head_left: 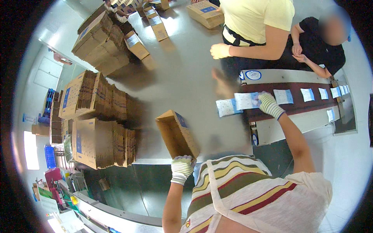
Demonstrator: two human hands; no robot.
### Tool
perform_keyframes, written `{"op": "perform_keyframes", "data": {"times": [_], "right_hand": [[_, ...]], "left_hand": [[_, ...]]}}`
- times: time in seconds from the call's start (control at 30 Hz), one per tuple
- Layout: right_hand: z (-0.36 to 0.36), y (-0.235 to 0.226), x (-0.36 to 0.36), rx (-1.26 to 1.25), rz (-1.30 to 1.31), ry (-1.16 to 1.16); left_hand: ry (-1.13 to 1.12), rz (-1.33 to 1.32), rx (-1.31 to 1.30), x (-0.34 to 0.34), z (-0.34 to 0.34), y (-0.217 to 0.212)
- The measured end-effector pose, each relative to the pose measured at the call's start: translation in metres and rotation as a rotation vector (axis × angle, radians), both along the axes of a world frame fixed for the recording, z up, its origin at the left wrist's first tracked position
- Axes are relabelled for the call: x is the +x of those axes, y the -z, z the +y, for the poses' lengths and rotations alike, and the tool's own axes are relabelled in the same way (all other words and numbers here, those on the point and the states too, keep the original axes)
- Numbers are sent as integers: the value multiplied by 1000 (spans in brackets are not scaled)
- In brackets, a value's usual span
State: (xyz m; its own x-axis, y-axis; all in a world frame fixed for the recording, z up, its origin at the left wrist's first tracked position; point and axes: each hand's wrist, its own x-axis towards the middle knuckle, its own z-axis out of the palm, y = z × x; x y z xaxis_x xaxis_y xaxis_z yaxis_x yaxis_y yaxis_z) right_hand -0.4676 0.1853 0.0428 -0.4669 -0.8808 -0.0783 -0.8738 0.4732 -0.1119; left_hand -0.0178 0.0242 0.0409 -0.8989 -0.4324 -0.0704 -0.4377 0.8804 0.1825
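Note:
My left hand [182, 169], in a striped knit glove, is closed on the near end of an open cardboard box [187, 135]. The box sits near the table's front edge, its opening upward and its inside bare as far as I see. My right hand [269, 105], gloved alike, reaches over the end of the conveyor belt [272, 113]. Its fingers are closed on the blue end of a soft white-and-blue packet [245, 101]. Another such packet [228, 108] lies just left of it, partly under it. Behind my right hand, one more packet [283, 96] rests on the belt.
Stacks of flattened cartons [87, 141] fill the table's left side. Open boxes [136, 46] stand at the far left. A person in yellow [254, 23] stands across the grey table [171, 77], near a carton stack [206, 13]; another in black [324, 50] sits beside the belt.

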Motion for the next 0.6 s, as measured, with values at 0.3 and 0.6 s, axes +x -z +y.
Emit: {"op": "perform_keyframes", "data": {"times": [0.3, 0.6], "right_hand": [[-14, -1, -51, 130, -51, 93], [-82, 19, -24, 177, -236, -155]], "left_hand": [[21, 30, -10, -9, -2, -6], [32, 108, -38, -11, -5, -4]]}}
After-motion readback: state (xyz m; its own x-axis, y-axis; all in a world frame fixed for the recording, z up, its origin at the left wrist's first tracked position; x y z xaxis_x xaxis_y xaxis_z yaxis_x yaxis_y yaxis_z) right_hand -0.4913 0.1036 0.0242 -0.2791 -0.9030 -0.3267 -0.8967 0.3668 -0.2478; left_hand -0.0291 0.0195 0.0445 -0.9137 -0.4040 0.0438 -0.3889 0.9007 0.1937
